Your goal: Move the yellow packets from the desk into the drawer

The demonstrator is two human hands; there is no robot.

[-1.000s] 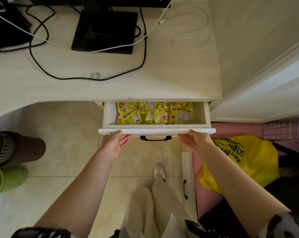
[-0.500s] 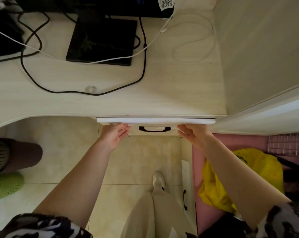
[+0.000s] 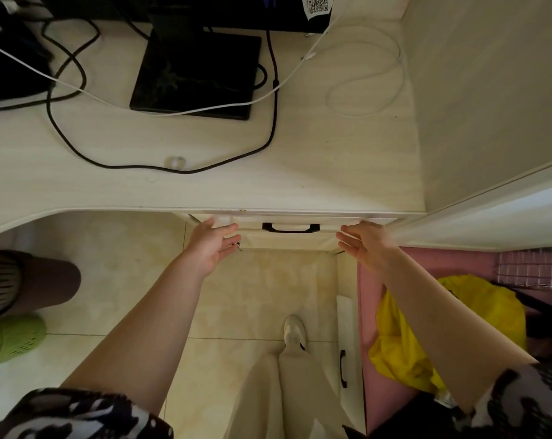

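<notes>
Now we are finishing: drawer [image 3: 287,224] sitting flush under the worktop [image 3: 300,172] | packets hidden, presumably inside | left hand [image 3: 212,248] and right hand [image 3: 368,247] grip apart, fingers straight, holding nothing | next: withdrawing arms.

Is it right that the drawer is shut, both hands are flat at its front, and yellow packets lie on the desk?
Not quite. The head view shows no yellow packets on the desk. The drawer is shut, with the left hand and right hand open at its front.
</notes>
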